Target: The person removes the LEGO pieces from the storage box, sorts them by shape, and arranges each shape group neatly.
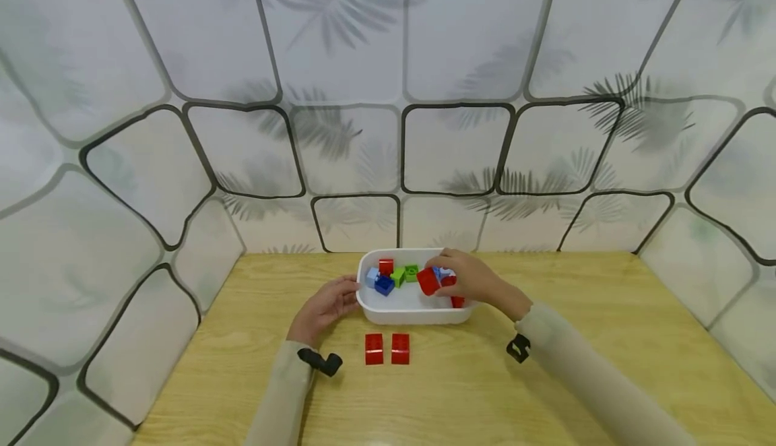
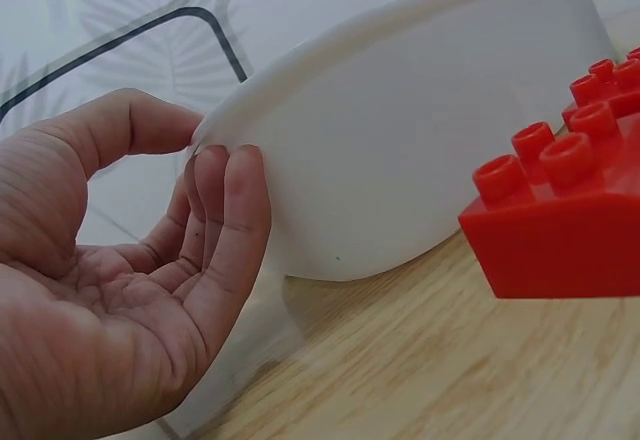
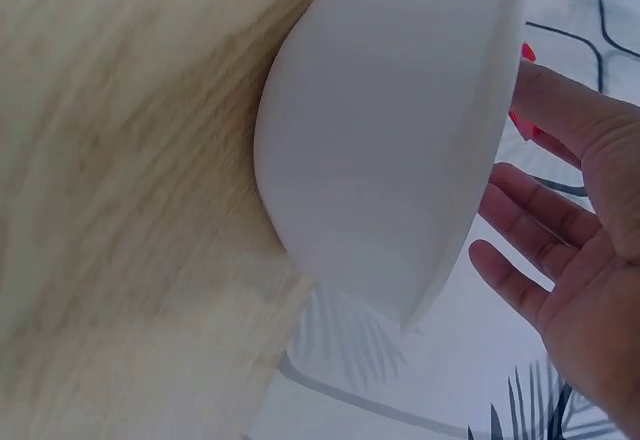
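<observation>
A white plastic tub (image 1: 418,316) stands on the wooden table with several toy building bricks inside. My left hand (image 1: 327,304) pinches its left rim between thumb and fingers, as the left wrist view shows on the tub wall (image 2: 400,130). Over the tub's right part, my right hand (image 1: 475,279) holds a red brick (image 1: 428,281) between thumb and fingers. The right wrist view shows that brick only as a sliver, mostly hidden behind the thumb and rim. Two red bricks, one on the left (image 1: 374,349) and one on the right (image 1: 401,349), sit side by side in front of the tub.
Inside the tub lie a dark blue brick (image 1: 384,285), a light blue brick (image 1: 372,276), a red brick (image 1: 386,266) and green bricks (image 1: 411,273). More red and blue pieces are partly covered by the right hand. Patterned cloth (image 1: 358,149) hangs behind the table (image 1: 485,392).
</observation>
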Available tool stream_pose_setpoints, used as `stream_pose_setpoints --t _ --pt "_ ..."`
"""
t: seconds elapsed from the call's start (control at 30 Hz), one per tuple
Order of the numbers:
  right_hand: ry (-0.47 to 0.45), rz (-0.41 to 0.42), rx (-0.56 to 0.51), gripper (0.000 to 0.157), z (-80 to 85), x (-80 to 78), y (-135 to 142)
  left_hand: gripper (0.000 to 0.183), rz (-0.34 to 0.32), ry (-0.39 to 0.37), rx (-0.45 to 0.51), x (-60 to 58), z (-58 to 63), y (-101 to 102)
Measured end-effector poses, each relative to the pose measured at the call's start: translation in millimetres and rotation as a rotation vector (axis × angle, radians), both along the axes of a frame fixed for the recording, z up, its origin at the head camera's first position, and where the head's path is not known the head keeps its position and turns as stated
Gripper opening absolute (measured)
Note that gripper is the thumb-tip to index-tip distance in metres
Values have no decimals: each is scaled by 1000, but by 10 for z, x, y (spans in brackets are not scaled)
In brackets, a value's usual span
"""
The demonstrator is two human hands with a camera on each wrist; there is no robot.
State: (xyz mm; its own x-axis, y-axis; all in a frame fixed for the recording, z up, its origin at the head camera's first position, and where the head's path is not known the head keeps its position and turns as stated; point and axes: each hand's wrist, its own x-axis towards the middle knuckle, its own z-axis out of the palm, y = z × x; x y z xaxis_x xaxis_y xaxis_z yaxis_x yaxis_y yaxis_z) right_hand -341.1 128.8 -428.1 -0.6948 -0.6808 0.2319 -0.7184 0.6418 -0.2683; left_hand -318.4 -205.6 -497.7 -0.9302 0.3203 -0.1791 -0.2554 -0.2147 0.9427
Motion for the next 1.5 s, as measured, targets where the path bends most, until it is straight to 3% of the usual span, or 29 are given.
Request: stream_pose_setpoints --t 0.33,0.77,1.07,1.37,1.5 --pt "-18 -9 -258 50 -59 290 81 42 10 -2 -36 3 -8 19" --pt "5 72 -415 49 -172 681 77 44 9 6 -37 -11 -6 1" --pt "-97 84 -380 49 -258 904 129 38 14 -1 -27 -20 3 19" --pt "-254 14 -254 51 -413 955 170 44 -3 16 -36 -17 -4 6" --pt "-220 20 -194 51 -463 976 153 40 -6 12 -31 -27 -14 -2"
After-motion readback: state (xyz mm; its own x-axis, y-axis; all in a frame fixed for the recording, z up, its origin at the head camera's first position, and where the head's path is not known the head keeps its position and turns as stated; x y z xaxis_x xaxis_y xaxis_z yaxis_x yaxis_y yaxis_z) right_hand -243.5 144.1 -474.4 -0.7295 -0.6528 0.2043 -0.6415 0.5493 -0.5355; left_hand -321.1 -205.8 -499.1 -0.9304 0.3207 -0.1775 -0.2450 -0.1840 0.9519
